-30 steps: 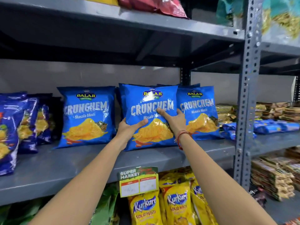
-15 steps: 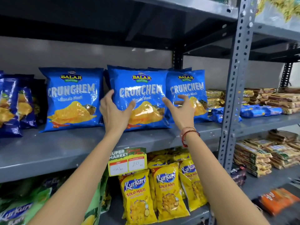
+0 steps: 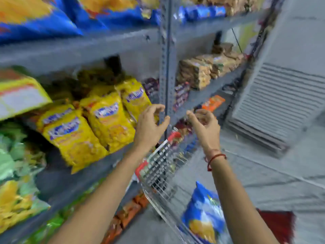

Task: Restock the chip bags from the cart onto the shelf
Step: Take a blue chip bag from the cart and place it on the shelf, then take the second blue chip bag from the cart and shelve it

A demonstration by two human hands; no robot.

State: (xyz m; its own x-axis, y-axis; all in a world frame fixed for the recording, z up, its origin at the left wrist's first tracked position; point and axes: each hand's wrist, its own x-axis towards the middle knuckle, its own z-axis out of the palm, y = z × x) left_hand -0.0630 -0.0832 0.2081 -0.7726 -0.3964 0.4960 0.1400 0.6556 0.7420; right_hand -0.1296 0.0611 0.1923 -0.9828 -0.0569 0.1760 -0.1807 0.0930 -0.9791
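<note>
The frame is blurred by motion. My left hand (image 3: 149, 127) and my right hand (image 3: 204, 125) hang in the air in front of the grey shelf post (image 3: 167, 67), both empty with fingers loosely curled and apart. Below them stands the wire cart (image 3: 158, 169) with red trim. Inside it lies a blue chip bag (image 3: 204, 213), partly hidden behind my right forearm. Blue chip bags (image 3: 52, 16) stand on the grey shelf (image 3: 88, 48) at the top left.
Yellow snack bags (image 3: 105, 120) fill the shelf below, with green bags (image 3: 14, 164) at far left. Stacked brown packets (image 3: 202, 71) and orange packs (image 3: 212, 103) sit right of the post. A grey louvred panel (image 3: 281, 106) stands at right. A red mat (image 3: 276, 224) lies on the floor.
Both hands have let go of the blue bag on the shelf and come down. My view has swung down and right, so the cart is now in sight.
</note>
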